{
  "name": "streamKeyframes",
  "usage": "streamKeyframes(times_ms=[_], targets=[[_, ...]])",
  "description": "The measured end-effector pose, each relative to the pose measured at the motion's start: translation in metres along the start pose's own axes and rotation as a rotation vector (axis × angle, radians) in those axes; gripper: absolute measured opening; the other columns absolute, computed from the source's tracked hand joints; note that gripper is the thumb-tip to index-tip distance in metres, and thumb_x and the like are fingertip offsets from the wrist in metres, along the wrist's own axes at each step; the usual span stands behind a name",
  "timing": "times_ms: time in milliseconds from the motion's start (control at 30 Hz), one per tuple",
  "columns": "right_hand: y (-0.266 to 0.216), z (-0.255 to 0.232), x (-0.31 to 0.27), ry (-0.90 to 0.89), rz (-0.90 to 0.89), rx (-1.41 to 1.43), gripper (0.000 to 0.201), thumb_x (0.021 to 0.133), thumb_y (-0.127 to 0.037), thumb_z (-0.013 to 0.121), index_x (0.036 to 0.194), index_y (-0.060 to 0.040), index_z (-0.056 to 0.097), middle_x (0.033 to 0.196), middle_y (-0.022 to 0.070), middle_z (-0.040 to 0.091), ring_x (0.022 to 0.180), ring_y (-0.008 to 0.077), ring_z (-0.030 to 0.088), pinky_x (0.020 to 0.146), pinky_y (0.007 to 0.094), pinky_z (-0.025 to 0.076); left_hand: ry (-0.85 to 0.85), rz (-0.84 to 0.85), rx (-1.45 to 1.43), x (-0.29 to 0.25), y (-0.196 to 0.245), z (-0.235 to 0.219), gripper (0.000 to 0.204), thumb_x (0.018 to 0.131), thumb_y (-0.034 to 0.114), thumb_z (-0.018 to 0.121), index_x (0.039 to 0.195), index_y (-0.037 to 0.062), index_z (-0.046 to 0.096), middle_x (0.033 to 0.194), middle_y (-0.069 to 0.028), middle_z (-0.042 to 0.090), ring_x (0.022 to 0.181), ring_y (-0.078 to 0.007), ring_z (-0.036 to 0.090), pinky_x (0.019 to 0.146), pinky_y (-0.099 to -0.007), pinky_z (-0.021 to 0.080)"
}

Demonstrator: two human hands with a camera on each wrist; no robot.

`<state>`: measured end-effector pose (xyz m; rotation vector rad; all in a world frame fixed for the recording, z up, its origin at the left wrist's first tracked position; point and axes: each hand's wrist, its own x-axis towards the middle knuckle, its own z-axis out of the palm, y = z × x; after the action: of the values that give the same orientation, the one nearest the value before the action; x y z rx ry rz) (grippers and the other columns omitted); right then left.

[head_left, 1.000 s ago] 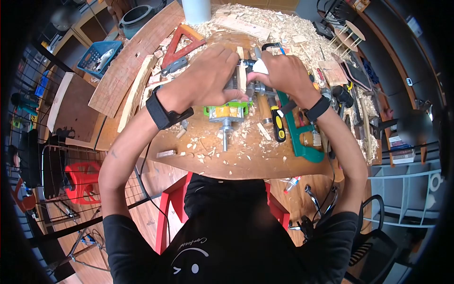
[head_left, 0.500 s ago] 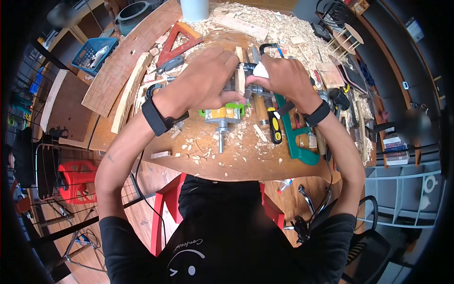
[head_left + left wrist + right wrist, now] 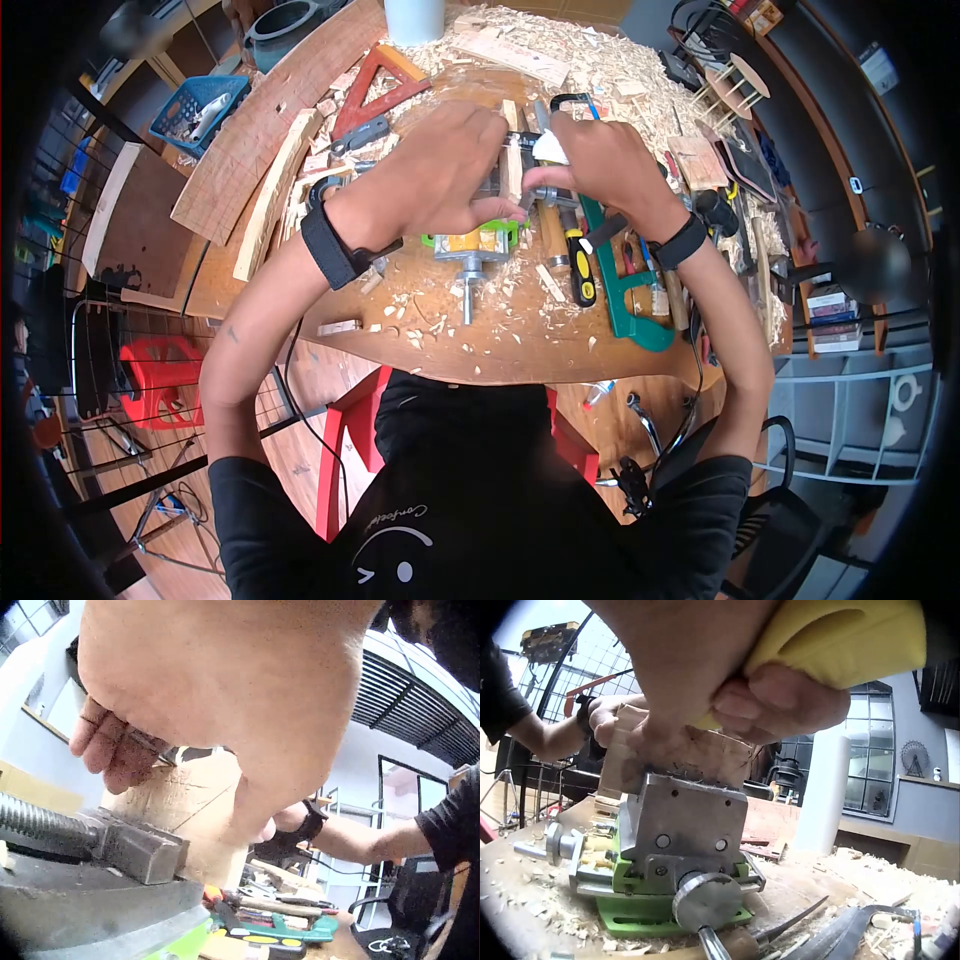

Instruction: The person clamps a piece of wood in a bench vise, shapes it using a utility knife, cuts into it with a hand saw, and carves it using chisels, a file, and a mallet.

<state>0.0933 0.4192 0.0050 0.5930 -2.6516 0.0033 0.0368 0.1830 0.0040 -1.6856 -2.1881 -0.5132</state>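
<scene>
A small green vise (image 3: 474, 240) on the round wooden table (image 3: 520, 340) clamps an upright wood block (image 3: 511, 165). My left hand (image 3: 440, 165) grips the block from the left, fingers curled over its top edge (image 3: 112, 750). My right hand (image 3: 590, 160) is on the block's right side and holds a pale yellow tool handle (image 3: 840, 637) pressed down against the block (image 3: 705, 757). The tool's tip is hidden by the fingers. The vise's metal jaws (image 3: 682, 825) and its screw knob (image 3: 705, 900) show close up. The block (image 3: 202, 817) bears pencil lines.
Wood shavings (image 3: 600, 60) cover the far table. A green clamp (image 3: 625, 290) and a yellow-black screwdriver (image 3: 583, 275) lie right of the vise. A red triangle (image 3: 375, 90), long boards (image 3: 270, 190), a blue basket (image 3: 195, 115) and a white cylinder (image 3: 415, 20) lie left and back.
Both hands stay on the block in the vise. The head view has shifted slightly; nothing was picked up or let go.
</scene>
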Motion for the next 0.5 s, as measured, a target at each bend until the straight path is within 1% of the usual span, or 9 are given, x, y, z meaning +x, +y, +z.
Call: streamKeyframes(times_ms=[67, 133, 167, 233, 300, 367, 400, 467, 500], targets=[[-0.001, -0.002, 0.003, -0.005, -0.001, -0.003, 0.074, 0.076, -0.07, 0.067, 0.093, 0.0012, 0.059, 0.063, 0.0212, 0.062, 0.065, 0.0414, 0.067, 0.058, 0.0453, 0.054, -0.011, -0.046, 0.018, 0.0, 0.002, -0.001, 0.084, 0.078, 0.063, 0.072, 0.115, -0.0094, 0.051, 0.101, -0.0254, 0.057, 0.096, -0.0427, 0.055, 0.089, -0.0467, 0.045], [-0.002, -0.009, 0.007, -0.084, 0.011, -0.07, 0.076, 0.075, -0.071, 0.067, 0.093, 0.0021, 0.058, 0.064, 0.021, 0.063, 0.067, 0.0415, 0.067, 0.06, 0.0454, 0.055, -0.003, -0.041, 0.039, 0.001, 0.0, -0.002, 0.085, 0.077, 0.064, 0.073, 0.115, -0.0096, 0.051, 0.101, -0.0259, 0.057, 0.097, -0.0431, 0.055, 0.089, -0.0469, 0.045], [0.0, -0.006, 0.009, -0.08, 0.013, -0.07, 0.076, 0.075, -0.071, 0.067, 0.093, 0.0021, 0.058, 0.064, 0.021, 0.063, 0.067, 0.0415, 0.067, 0.06, 0.0454, 0.055, 0.01, -0.04, 0.056, 0.002, -0.002, -0.002, 0.087, 0.076, 0.064, 0.074, 0.114, -0.0097, 0.051, 0.102, -0.0264, 0.057, 0.098, -0.0434, 0.056, 0.09, -0.0471, 0.045], [0.004, 0.0, 0.013, 0.009, -0.033, -0.06, 0.081, 0.071, -0.078, 0.066, 0.082, 0.0025, 0.064, 0.058, 0.0199, 0.063, 0.06, 0.0384, 0.068, 0.055, 0.0426, 0.056, 0.005, -0.018, 0.076, 0.005, -0.006, -0.002, 0.088, 0.075, 0.065, 0.074, 0.114, -0.01, 0.051, 0.102, -0.0266, 0.058, 0.099, -0.0435, 0.056, 0.089, -0.0472, 0.045], [0.003, 0.001, 0.012, 0.021, -0.033, -0.061, 0.082, 0.07, -0.079, 0.066, 0.082, 0.0021, 0.064, 0.058, 0.02, 0.062, 0.06, 0.0384, 0.068, 0.055, 0.043, 0.056, 0.002, 0.003, 0.093, 0.006, -0.005, -0.003, 0.088, 0.074, 0.065, 0.075, 0.113, -0.0104, 0.051, 0.102, -0.0269, 0.058, 0.1, -0.0437, 0.056, 0.089, -0.0472, 0.045], [0.002, 0.001, 0.011, 0.033, -0.034, -0.06, 0.082, 0.07, -0.079, 0.065, 0.082, 0.0017, 0.064, 0.058, 0.0201, 0.062, 0.06, 0.0384, 0.068, 0.055, 0.0433, 0.056, -0.153, -0.121, 0.006, 0.006, 0.002, -0.008, 0.086, 0.076, 0.064, 0.074, 0.111, -0.0101, 0.051, 0.102, -0.027, 0.059, 0.099, -0.0434, 0.056, 0.089, -0.0466, 0.045], [0.002, 0.001, 0.01, 0.034, -0.026, -0.055, 0.081, 0.071, -0.079, 0.065, 0.083, 0.0013, 0.064, 0.058, 0.0201, 0.063, 0.06, 0.0385, 0.068, 0.055, 0.0436, 0.056, -0.156, -0.122, 0.006, 0.005, 0.001, -0.006, 0.086, 0.076, 0.064, 0.074, 0.111, -0.0101, 0.051, 0.102, -0.027, 0.059, 0.099, -0.0434, 0.056, 0.089, -0.0466, 0.045], [0.0, 0.002, 0.006, 0.032, -0.017, -0.046, 0.08, 0.072, -0.079, 0.065, 0.083, 0.0009, 0.064, 0.058, 0.02, 0.063, 0.06, 0.0386, 0.069, 0.055, 0.0438, 0.055, -0.05, -0.047, 0.031, 0.002, 0.001, 0.0, 0.081, 0.078, 0.062, 0.072, 0.11, -0.0092, 0.051, 0.1, -0.0265, 0.059, 0.096, -0.0427, 0.056, 0.088, -0.0462, 0.045], [0.0, 0.001, 0.006, 0.018, -0.011, -0.043, 0.08, 0.073, -0.078, 0.065, 0.085, 0.0006, 0.065, 0.058, 0.0197, 0.063, 0.06, 0.0386, 0.068, 0.055, 0.044, 0.055, -0.052, -0.047, 0.031, 0.001, 0.0, 0.001, 0.081, 0.078, 0.062, 0.072, 0.11, -0.0092, 0.051, 0.1, -0.0265, 0.059, 0.096, -0.0427, 0.056, 0.088, -0.0462, 0.045]])
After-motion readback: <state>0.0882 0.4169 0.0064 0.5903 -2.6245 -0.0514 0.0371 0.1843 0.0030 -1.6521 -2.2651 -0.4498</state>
